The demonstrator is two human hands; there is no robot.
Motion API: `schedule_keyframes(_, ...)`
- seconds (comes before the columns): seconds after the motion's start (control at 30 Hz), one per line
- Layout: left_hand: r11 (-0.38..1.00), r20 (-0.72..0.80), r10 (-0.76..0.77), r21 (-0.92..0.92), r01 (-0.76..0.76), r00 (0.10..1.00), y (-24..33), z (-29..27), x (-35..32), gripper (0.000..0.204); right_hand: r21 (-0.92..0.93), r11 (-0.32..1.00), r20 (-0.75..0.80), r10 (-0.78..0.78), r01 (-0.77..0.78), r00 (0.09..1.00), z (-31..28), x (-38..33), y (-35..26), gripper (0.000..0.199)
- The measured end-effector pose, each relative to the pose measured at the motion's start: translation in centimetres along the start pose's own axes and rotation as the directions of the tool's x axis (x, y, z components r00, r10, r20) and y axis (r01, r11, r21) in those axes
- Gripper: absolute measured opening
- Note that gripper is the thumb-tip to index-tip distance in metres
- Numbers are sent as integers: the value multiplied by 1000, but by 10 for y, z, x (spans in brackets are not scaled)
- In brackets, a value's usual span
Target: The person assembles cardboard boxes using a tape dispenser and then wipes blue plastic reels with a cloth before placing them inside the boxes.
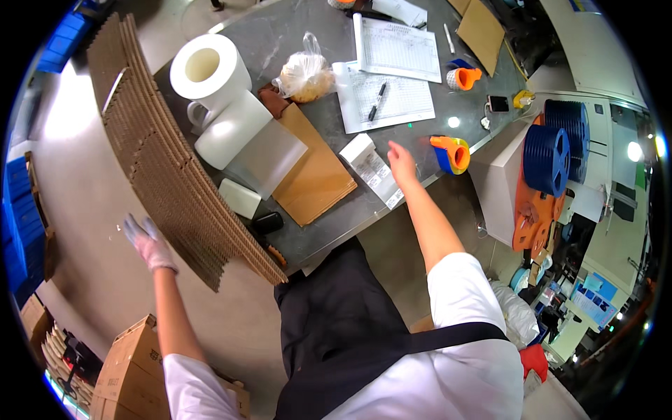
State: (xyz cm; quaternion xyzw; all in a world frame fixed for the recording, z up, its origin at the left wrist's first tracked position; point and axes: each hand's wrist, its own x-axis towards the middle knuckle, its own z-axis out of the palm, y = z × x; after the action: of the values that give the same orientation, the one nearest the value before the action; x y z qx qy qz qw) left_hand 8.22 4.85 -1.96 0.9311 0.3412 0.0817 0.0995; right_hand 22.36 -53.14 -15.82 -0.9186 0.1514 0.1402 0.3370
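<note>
My left hand (150, 245), in a thin pale glove, is held out with its fingers apart. It is empty, just left of a stack of corrugated cardboard sheets (162, 150) that leans on the table edge. My bare right hand (402, 165) is over the table's front edge, fingers curled in and the tip of one pointing forward, with nothing visible in it. Close on its left lies a roll of white printed labels (376, 173), its strip reaching the edge. To its right sits an orange and blue tape dispenser (451, 154).
The grey table (318, 231) bears a wide film roll (210, 66), another roll (234, 129), flat brown cardboard (315, 168), a bagged bun-like item (306, 75), paper forms (395, 98), a pen (377, 101) and a phone (498, 104). Blue reels (548, 159) stand right; cartons (133, 371) lower left.
</note>
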Motion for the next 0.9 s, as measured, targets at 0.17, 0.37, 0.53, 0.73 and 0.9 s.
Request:
schedule_keyframes(0.17,964,54,-80,-250,91,995,11,76,10,59,-449,848,91,-269,281,959,11,15,-3,45)
schedule_keyframes(0.37,950,95,-166,-252,185,982,27,77,15,57,-507,854,-147,-223,120,964,-6,-10,54,36)
schedule_keyframes(0.53,965,89,-141,-209,157,986,20,84,14,57,-410,906,-301,-24,-106,953,-14,-45,94,20)
schedule_keyframes(0.73,950,127,-176,-238,202,976,27,78,15,55,-75,920,-655,246,-385,715,-12,-58,126,24)
schedule_keyframes(0.9,948,120,-145,-268,173,982,26,81,16,56,517,529,-496,826,-672,268,-4,-28,114,90)
